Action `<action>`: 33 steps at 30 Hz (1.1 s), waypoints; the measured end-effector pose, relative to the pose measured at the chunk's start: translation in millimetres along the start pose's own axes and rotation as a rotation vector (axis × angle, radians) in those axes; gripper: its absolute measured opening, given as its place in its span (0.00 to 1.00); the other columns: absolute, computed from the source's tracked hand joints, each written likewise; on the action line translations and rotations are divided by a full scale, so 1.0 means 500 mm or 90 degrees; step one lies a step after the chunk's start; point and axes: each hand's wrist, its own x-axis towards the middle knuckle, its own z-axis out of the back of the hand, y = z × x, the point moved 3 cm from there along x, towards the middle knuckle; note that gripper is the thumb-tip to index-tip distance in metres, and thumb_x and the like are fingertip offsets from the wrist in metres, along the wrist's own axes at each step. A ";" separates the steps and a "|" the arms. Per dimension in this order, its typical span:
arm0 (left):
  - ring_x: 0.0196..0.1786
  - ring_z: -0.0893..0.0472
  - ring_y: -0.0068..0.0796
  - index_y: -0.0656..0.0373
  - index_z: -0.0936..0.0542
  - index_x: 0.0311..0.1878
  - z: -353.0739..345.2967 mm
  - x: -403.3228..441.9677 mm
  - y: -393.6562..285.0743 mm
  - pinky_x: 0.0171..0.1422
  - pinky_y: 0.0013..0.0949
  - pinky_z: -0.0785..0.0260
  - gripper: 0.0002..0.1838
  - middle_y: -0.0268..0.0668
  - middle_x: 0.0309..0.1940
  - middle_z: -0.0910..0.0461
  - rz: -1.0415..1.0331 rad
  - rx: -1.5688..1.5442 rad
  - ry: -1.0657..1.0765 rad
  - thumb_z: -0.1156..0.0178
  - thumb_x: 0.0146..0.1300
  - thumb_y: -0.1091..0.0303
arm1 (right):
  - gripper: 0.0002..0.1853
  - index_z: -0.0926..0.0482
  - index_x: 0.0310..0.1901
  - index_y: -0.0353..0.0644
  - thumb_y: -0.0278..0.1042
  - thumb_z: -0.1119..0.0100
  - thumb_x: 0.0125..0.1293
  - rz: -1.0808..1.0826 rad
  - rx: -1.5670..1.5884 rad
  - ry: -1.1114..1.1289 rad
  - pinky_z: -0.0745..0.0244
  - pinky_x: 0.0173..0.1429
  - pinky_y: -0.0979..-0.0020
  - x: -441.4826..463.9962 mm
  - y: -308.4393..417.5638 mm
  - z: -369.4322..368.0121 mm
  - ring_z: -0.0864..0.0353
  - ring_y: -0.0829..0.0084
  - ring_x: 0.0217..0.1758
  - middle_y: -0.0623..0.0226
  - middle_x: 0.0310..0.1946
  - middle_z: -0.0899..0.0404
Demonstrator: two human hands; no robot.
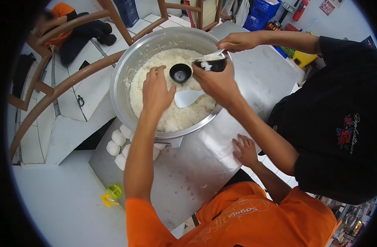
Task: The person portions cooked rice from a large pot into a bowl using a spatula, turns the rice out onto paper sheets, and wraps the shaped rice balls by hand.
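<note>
My left hand [156, 88] is over the white rice [172, 117] in a large metal pot [123, 103], fingers slightly apart and holding nothing. Just right of it, a small black bowl [180, 73] rests on the rice, with a pale spatula [186, 99] lying below. My right hand [246, 152] is spread beside a stack of thin white sheets [219, 144], its fingertips at their right edge. Several white rounded lumps [113, 148] are grouped at the pot's lower left.
A co-worker in black [328, 103] reaches in from the right, holding a black mould [211, 65] with some rice and a light utensil [215, 53]. The metal table [184, 181] bears the pot. A yellow-green bottle [114, 192] is at lower left; a seated person [73, 33] is upper left.
</note>
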 end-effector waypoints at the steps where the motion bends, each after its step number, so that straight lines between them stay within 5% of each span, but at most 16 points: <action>1: 0.68 0.25 0.52 0.64 0.28 0.68 -0.056 0.044 0.025 0.68 0.50 0.29 0.36 0.50 0.64 0.25 0.048 0.050 0.073 0.27 0.58 0.63 | 0.35 0.29 0.74 0.48 0.49 0.35 0.68 -0.012 -0.021 0.000 0.43 0.80 0.45 -0.005 0.006 0.004 0.38 0.45 0.78 0.49 0.76 0.37; 5: 0.73 0.27 0.46 0.63 0.29 0.70 -0.235 0.141 0.080 0.72 0.55 0.31 0.46 0.48 0.67 0.26 0.162 0.194 0.274 0.21 0.50 0.52 | 0.30 0.25 0.69 0.42 0.46 0.36 0.69 -0.034 0.054 -0.030 0.36 0.75 0.44 -0.020 0.044 0.026 0.30 0.44 0.71 0.47 0.69 0.30; 9: 0.75 0.30 0.47 0.63 0.29 0.71 -0.244 0.167 0.050 0.73 0.63 0.33 0.52 0.49 0.68 0.27 0.146 0.231 0.350 0.19 0.46 0.45 | 0.23 0.20 0.59 0.39 0.36 0.32 0.63 0.127 0.213 -0.073 0.28 0.64 0.52 -0.020 0.150 0.122 0.24 0.51 0.60 0.51 0.60 0.25; 16: 0.67 0.22 0.56 0.63 0.33 0.77 0.055 0.107 0.113 0.72 0.48 0.27 0.55 0.59 0.69 0.28 0.195 0.091 0.230 0.21 0.46 0.50 | 0.17 0.18 0.50 0.38 0.27 0.29 0.58 0.403 0.342 -0.171 0.21 0.49 0.61 0.059 0.350 0.309 0.18 0.55 0.46 0.55 0.49 0.21; 19: 0.64 0.18 0.51 0.61 0.37 0.79 0.214 0.006 0.108 0.70 0.42 0.25 0.57 0.58 0.65 0.23 0.178 -0.031 0.035 0.20 0.46 0.57 | 0.14 0.18 0.46 0.37 0.25 0.31 0.57 0.467 0.335 -0.189 0.21 0.47 0.59 0.136 0.434 0.368 0.17 0.55 0.45 0.55 0.44 0.20; 22: 0.60 0.15 0.45 0.58 0.41 0.81 0.340 -0.120 0.070 0.69 0.39 0.25 0.60 0.52 0.61 0.19 0.246 -0.307 -0.077 0.16 0.44 0.65 | 0.11 0.20 0.44 0.34 0.24 0.37 0.59 0.425 0.245 -0.108 0.19 0.49 0.57 0.236 0.525 0.402 0.16 0.52 0.48 0.50 0.47 0.20; 28: 0.64 0.19 0.41 0.59 0.46 0.81 0.395 -0.395 0.060 0.71 0.41 0.25 0.65 0.47 0.63 0.23 0.182 -0.481 -0.249 0.13 0.42 0.68 | 0.11 0.10 0.44 0.40 0.28 0.39 0.63 0.193 -0.296 0.079 0.13 0.46 0.56 0.558 0.507 0.274 0.08 0.52 0.42 0.53 0.45 0.10; 33: 0.65 0.21 0.40 0.59 0.45 0.81 0.342 -0.542 0.069 0.71 0.40 0.25 0.65 0.46 0.64 0.26 0.280 -0.566 -0.219 0.13 0.42 0.66 | 0.16 0.10 0.52 0.46 0.31 0.35 0.63 0.056 -0.484 0.236 0.25 0.64 0.55 0.616 0.445 0.284 0.14 0.56 0.63 0.58 0.56 0.11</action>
